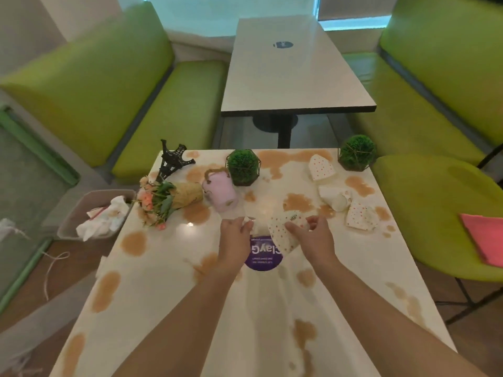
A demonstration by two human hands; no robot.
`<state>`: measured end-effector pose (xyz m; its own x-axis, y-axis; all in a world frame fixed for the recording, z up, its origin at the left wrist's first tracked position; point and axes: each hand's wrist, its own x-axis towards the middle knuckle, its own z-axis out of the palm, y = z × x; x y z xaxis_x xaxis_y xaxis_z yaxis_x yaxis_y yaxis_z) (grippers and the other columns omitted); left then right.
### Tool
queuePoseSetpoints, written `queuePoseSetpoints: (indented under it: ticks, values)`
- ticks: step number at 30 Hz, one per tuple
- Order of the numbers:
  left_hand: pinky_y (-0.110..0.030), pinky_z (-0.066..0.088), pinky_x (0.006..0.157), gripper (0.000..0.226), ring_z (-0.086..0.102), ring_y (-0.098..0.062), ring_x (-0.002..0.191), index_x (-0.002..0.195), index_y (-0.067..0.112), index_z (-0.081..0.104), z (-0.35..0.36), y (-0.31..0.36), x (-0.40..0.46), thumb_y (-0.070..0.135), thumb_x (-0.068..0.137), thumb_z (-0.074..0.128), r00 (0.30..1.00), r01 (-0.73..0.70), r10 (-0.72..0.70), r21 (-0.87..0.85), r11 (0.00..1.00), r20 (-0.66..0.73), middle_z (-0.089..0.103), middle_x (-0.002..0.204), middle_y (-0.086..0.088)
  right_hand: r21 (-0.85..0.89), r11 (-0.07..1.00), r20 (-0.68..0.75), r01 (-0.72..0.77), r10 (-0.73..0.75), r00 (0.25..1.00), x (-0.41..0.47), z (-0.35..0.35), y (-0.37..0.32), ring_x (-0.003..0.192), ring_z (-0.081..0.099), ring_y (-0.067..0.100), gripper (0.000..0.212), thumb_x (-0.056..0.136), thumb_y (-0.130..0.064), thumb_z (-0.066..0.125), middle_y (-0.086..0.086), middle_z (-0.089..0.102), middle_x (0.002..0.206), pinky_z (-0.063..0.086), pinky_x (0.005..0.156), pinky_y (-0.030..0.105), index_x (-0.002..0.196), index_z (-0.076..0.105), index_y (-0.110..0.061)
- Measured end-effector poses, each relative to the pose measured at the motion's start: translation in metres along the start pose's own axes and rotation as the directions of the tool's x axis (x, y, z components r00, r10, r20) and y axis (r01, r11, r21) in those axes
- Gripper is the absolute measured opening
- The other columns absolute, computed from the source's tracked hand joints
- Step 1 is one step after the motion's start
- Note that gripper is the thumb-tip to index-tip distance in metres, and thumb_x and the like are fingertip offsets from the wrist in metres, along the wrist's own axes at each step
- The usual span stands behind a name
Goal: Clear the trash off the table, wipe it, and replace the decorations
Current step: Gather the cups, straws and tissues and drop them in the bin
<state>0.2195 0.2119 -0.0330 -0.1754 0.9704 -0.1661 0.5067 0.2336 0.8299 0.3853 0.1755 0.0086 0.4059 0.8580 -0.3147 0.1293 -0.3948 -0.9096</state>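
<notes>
A white table (168, 281) carries several brown spill stains and a purple round sticker (262, 258). At its middle my right hand (313, 238) grips a crumpled dotted paper cup (281, 231). My left hand (235, 236) pinches a small white crumpled scrap (253, 225) beside it. Three more crushed paper cups lie to the right: one dotted (321, 167), one white (336, 200), one dotted (362, 217). Decorations lie at the far side: a toppled black tower figurine (171, 159), a fallen flower bouquet (166, 200), a tipped pink bucket (220, 193), and two green ball plants (243, 165) (357, 152).
A grey bin (81, 210) holding white crumpled paper stands on the floor left of the table. A pink cloth (483, 240) lies on the green chair (435, 213) at the right. Green benches and a second table (294, 69) are beyond.
</notes>
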Motion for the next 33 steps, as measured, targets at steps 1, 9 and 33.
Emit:
queuePoseSetpoints:
  ticks: [1,9,33]
  values:
    - [-0.043,0.056,0.085,0.024,0.062,-0.026,0.095,0.116,0.011,0.064,-0.016,-0.009,0.006,0.024,0.101,0.049,1.000,0.005,-0.005,-0.016,1.000,-0.014,0.051,0.117,-0.014,0.009,1.000,0.011,-0.007,0.007,1.000,-0.006,0.016,-0.004,0.081,0.052,0.009,0.042,0.083,-0.030,0.076,-0.008,0.050,0.093,0.042,0.062,0.023,0.109,0.046,-0.016]
    - [-0.028,0.050,0.072,0.018,0.061,-0.012,0.087,0.105,0.025,0.053,-0.158,-0.056,0.024,0.026,0.092,0.065,0.980,0.027,-0.062,-0.183,0.983,-0.188,0.062,0.099,0.006,0.075,0.996,0.125,0.056,-0.065,0.990,-0.051,0.148,-0.043,0.079,0.049,0.009,0.041,0.090,-0.033,0.068,-0.006,0.048,0.092,0.039,0.060,0.025,0.112,0.040,-0.013]
    - [-0.025,0.040,0.076,0.026,0.057,-0.011,0.091,0.112,0.018,0.061,-0.400,-0.234,0.180,0.030,0.090,0.067,0.895,0.293,-0.314,-0.111,0.949,-0.316,0.063,0.103,0.006,-0.129,0.986,0.291,0.108,-0.067,0.954,-0.064,0.478,-0.099,0.083,0.052,0.013,0.041,0.086,-0.039,0.072,-0.003,0.050,0.092,0.036,0.059,0.024,0.104,0.045,-0.016]
